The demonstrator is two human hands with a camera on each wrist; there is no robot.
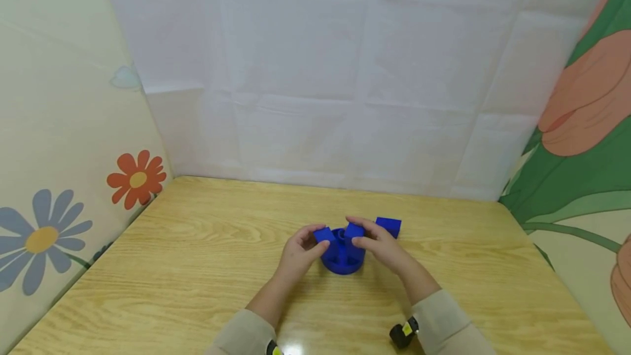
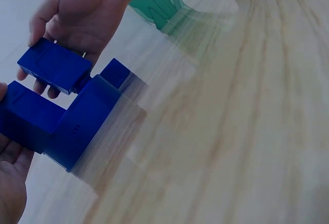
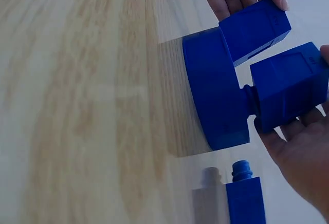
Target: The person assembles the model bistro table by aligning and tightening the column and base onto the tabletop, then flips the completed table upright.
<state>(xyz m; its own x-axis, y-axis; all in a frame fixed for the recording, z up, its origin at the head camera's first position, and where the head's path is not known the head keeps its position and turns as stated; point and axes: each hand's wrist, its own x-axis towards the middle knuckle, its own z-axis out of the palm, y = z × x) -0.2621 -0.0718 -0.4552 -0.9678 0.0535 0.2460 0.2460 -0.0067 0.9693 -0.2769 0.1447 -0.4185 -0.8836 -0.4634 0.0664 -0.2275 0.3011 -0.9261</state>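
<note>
From my station I take the round blue base as landmark. Nearest me, short of it, are the left sleeve and right sleeve, with a small black device beside the right cuff. At the base's left, my left hand has its grip closed on one blue block, thumb against fingers; that block's lower part meets the base at its rim. At the base's right, my right hand has its grip likewise closed on a second block, its narrow neck turned down to the base; I cannot tell whether the neck is seated. Beyond the base and to its right, a third block lies on its side on the bench, apart from both grips. Farthest, behind the base, hangs a creased white sheet.
</note>
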